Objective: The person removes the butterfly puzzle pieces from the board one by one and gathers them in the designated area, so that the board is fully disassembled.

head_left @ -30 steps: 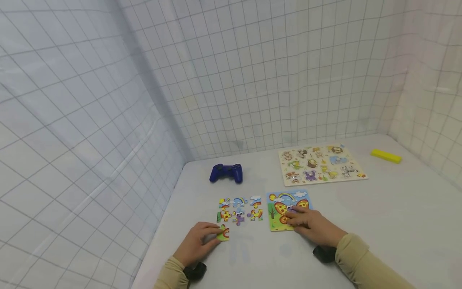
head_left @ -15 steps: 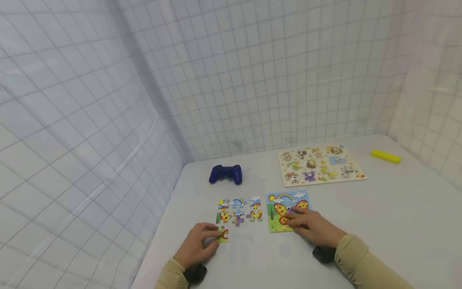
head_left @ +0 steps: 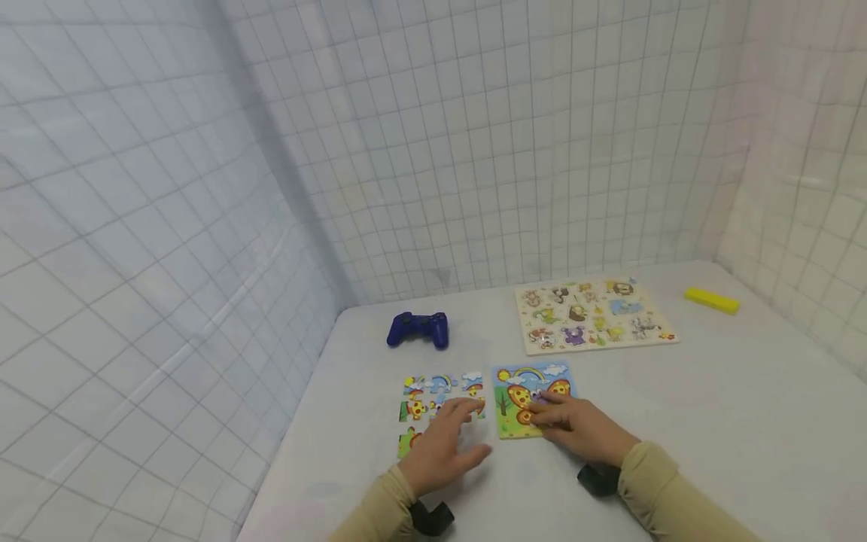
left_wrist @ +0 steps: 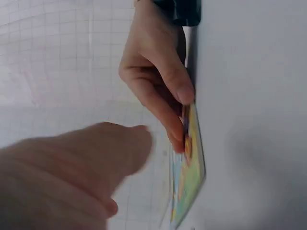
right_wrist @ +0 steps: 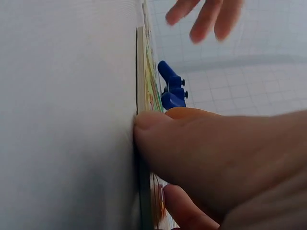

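My left hand hovers over the loose puzzle pieces with thumb and fingers apart, holding nothing. Part of the lower rows is hidden beneath it. A green corner piece shows at the lower left of the group, and a rainbow piece lies in the top row. My right hand rests on a square butterfly puzzle board, fingers on its picture. In the right wrist view the thumb touches the edge of the board. The left wrist view shows that same right hand at the board.
A blue game controller lies behind the pieces. Farther back on the right is a wooden animal puzzle board. A yellow bar lies at the far right. Gridded white sheeting encloses the table at the back and sides.
My left hand has let go of the green corner piece, lifted and moved right over the pieces. The right hand stays on the butterfly board. The head view has shifted slightly.
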Demonstrator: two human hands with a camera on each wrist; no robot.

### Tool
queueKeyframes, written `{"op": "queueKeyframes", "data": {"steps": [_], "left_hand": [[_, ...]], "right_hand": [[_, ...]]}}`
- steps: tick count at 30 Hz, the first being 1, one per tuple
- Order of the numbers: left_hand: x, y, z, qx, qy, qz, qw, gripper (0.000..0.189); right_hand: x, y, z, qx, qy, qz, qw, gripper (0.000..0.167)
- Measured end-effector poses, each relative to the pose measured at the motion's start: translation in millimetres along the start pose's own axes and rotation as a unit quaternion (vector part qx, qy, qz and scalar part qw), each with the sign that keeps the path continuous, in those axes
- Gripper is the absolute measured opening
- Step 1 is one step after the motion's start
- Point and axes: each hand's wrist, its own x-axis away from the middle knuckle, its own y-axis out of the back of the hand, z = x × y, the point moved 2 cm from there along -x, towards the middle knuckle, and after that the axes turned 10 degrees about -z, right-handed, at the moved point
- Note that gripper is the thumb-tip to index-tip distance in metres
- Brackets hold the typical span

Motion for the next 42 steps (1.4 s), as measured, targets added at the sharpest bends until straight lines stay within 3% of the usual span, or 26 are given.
{"op": "queueKeyframes", "data": {"steps": [2, 5, 8, 12, 18, 30, 42], "left_hand": [[-16.3, -17.5, -11.4, -0.006, 0.012, 0.037, 0.9992, 0.071], [-36.7, -42.0, -19.0, -0.02, 0.006, 0.058, 0.9981, 0.075], [-47.7, -60.4, -19.2, -0.042, -0.001, 0.055, 0.9976, 0.069], [-49.6, -73.4, -15.3, -0.086, -0.018, 0.034, 0.9955, 0.056], [-48.3, -77.1, -13.8, -0.101, -0.051, 0.008, 0.9936, 0.041], [-49.2, -83.2, -6.1, -0.097, -0.036, 0.012, 0.9946, 0.049], [-51.9, -78.8, -9.1, -0.058, -0.014, 0.006, 0.9982, 0.045]], "right_hand": [[1.1, 0, -1, 0.0, -0.006, -0.007, 1.0, 0.029], [3.1, -2, -2, -0.005, -0.006, -0.016, 0.9998, 0.03], [4.9, -4, -3, -0.009, -0.005, -0.02, 0.9998, 0.029], [6.3, -5, -2, -0.007, -0.001, -0.019, 0.9998, 0.027], [6.8, -3, -2, 0.0, 0.015, -0.028, 0.9995, 0.027], [14.5, 2, -3, 0.061, 0.043, -0.079, 0.994, 0.039], [16.1, 11, -4, 0.063, 0.026, -0.064, 0.9956, 0.035]]}}
